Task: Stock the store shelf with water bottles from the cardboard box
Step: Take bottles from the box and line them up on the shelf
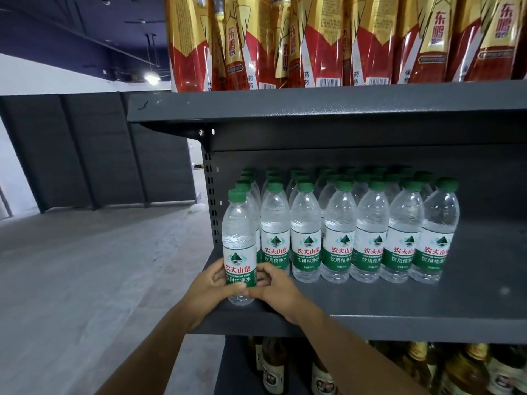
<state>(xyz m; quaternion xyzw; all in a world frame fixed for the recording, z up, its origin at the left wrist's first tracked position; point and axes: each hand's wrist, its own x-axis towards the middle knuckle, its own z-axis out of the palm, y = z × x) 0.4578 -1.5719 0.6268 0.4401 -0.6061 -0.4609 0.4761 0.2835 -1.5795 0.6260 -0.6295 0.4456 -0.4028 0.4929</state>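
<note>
Left hand and right hand both grip one upright water bottle at the shelf edge, beside seven front-row bottles.

The scene is evenly and fairly brightly lit. A ceiling lamp flares at ten o'clock. Soft shadow is cast under the upper shelf. Straight lines are bowed toward the edges; focus is held throughout.

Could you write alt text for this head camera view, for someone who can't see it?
Two hands, left hand and right hand, hold a green-capped water bottle upright at the left front of a grey shelf, beside rows of matching bottles. Red-and-gold bottles fill the shelf above.
</note>
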